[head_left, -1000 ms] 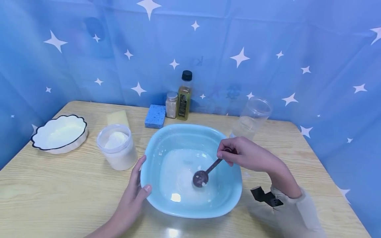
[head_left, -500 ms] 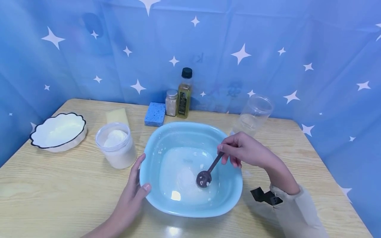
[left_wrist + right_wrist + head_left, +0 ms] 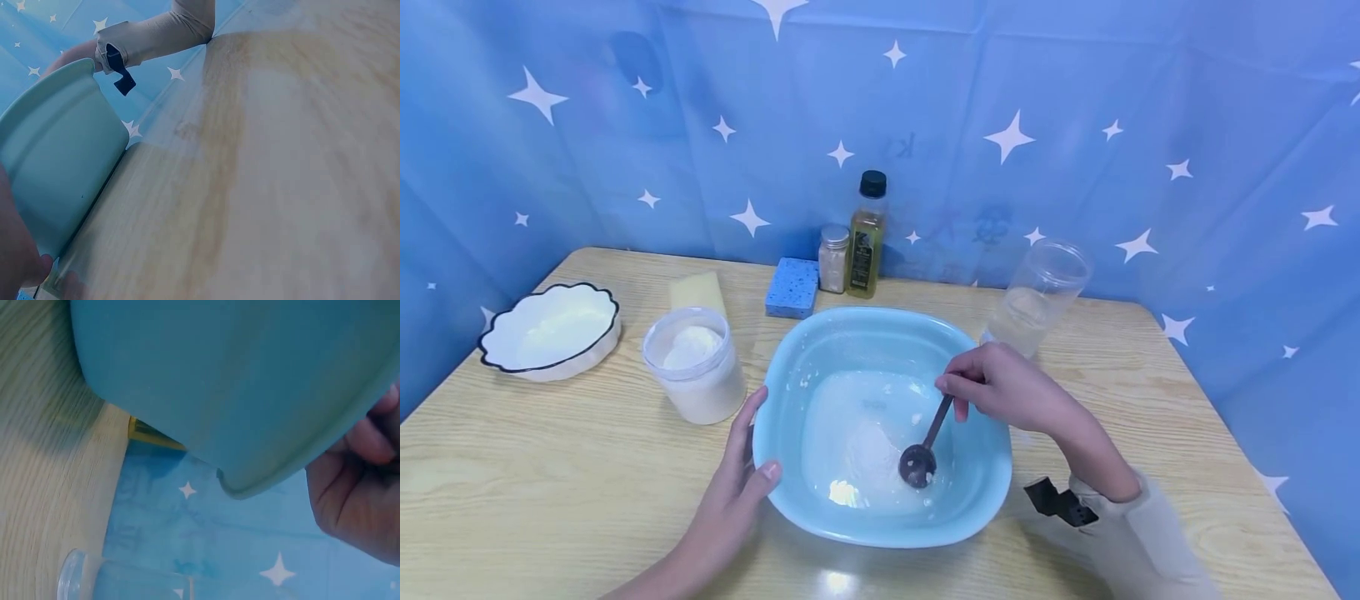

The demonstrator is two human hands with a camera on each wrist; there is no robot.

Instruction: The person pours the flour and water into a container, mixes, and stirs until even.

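Right now your right hand [image 3: 1000, 385] is curling its fingers [image 3: 957, 385] around the top of a dark spoon [image 3: 925, 447], pinching the handle while the spoon's round end is sitting low in the white mixture at the bottom of the light blue basin [image 3: 820, 333]. Your left hand [image 3: 730, 500] is resting against the basin's near-left rim, fingers relaxed along the outer wall and thumb lying over the edge. The basin is sitting in the middle of the tabletop [image 3: 550, 467]. Just left of it a clear tub of white powder [image 3: 695, 365] is standing, and farther left a white scalloped dish [image 3: 547, 333]. Behind the basin a yellow sponge [image 3: 694, 291], a blue sponge [image 3: 792, 287], a small shaker jar [image 3: 833, 258] and an oil bottle [image 3: 866, 237] are lining the far edge. To the far right, a clear jar [image 3: 1037, 296] is standing just beyond your right hand.
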